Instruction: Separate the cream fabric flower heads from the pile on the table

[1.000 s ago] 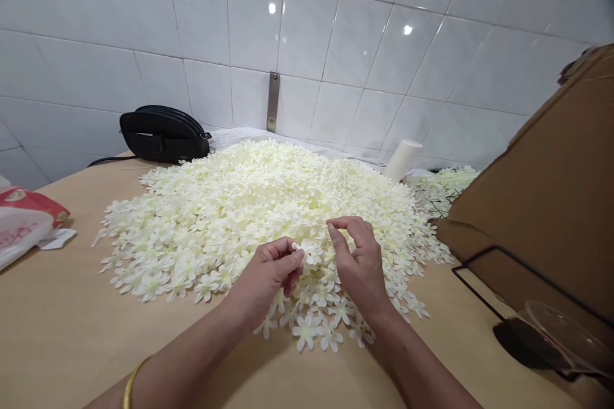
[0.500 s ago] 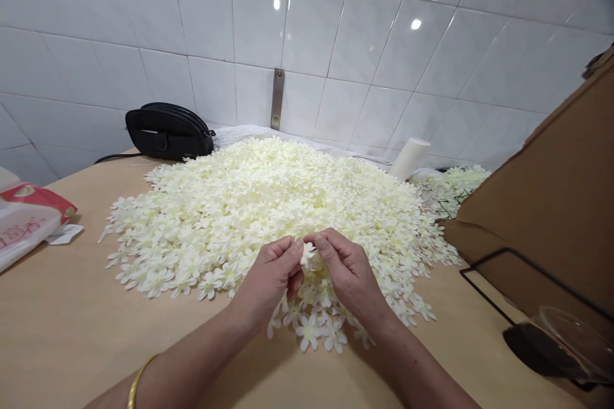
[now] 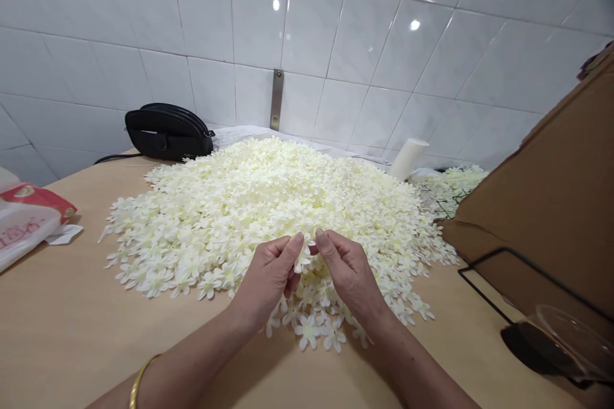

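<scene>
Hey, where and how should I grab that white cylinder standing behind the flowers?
Probably best to grip the white cylinder around its upper part, coming from above, thumb and fingers on opposite sides. It stands on end with its round top rising clear, while the flower pile in front seems to cover its foot.

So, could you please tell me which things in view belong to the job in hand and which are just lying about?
Seemingly part of the job:
held flower
flower pile

Apparently just lying about:
bag
packet
cardboard
cylinder (use unclear)
what look like glasses
</scene>
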A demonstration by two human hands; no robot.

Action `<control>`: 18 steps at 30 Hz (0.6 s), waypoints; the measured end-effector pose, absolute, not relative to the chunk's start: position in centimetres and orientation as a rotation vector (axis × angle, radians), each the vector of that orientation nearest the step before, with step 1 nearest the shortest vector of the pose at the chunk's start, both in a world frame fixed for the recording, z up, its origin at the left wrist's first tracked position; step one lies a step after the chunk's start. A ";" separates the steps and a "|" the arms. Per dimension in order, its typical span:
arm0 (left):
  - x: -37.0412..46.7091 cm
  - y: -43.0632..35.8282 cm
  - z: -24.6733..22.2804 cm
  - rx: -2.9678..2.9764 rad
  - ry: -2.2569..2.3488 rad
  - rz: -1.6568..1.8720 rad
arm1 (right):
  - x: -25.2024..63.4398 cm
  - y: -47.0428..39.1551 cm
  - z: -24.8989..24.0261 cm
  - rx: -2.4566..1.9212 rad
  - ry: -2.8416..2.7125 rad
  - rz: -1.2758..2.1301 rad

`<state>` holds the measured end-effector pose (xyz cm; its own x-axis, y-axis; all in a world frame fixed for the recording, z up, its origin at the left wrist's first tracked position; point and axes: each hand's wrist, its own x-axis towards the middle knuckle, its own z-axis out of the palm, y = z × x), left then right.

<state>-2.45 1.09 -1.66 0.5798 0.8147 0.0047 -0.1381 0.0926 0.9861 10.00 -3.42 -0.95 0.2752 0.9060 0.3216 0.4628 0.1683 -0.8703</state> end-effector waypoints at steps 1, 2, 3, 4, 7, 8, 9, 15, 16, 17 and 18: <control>-2.4 1.1 -1.7 1.309 0.660 0.799 | 10.0 -3.4 -1.0 -1.471 -1.352 0.509; -2.4 1.1 -1.7 1.324 0.658 0.802 | 9.9 -3.4 -1.0 -1.469 -1.357 0.511; -2.4 1.1 -1.7 1.336 0.659 0.801 | 9.9 -3.4 -1.0 -1.457 -1.359 0.517; -2.4 1.1 -1.7 1.348 0.659 0.794 | 9.8 -3.4 -1.0 -1.434 -1.360 0.526; -2.4 1.1 -1.9 1.369 0.656 0.761 | 9.6 -3.5 -1.0 -1.357 -1.333 0.541; -2.4 1.0 -1.9 1.355 0.650 0.746 | 9.6 -3.5 -1.0 -1.344 -1.317 0.534; -2.4 1.0 -1.9 1.327 0.638 0.729 | 9.7 -3.5 -1.0 -1.341 -1.299 0.520; -2.2 1.3 -2.0 1.047 0.621 0.686 | 11.1 -3.1 -0.9 -1.455 -1.187 0.347; -2.2 1.4 -2.1 1.009 0.628 0.694 | 11.5 -3.0 -0.9 -1.471 -1.173 0.322; -2.2 1.5 -2.1 0.978 0.636 0.705 | 11.8 -2.9 -1.0 -1.483 -1.161 0.305; -2.2 1.6 -2.1 0.955 0.642 0.711 | 12.2 -2.8 -1.1 -1.492 -1.149 0.300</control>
<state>-2.20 1.55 -2.10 0.6066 0.7760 -0.1725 -0.2508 0.3927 0.8848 12.18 -2.82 -1.10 0.4842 0.7754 0.4054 0.4783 0.1534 -0.8647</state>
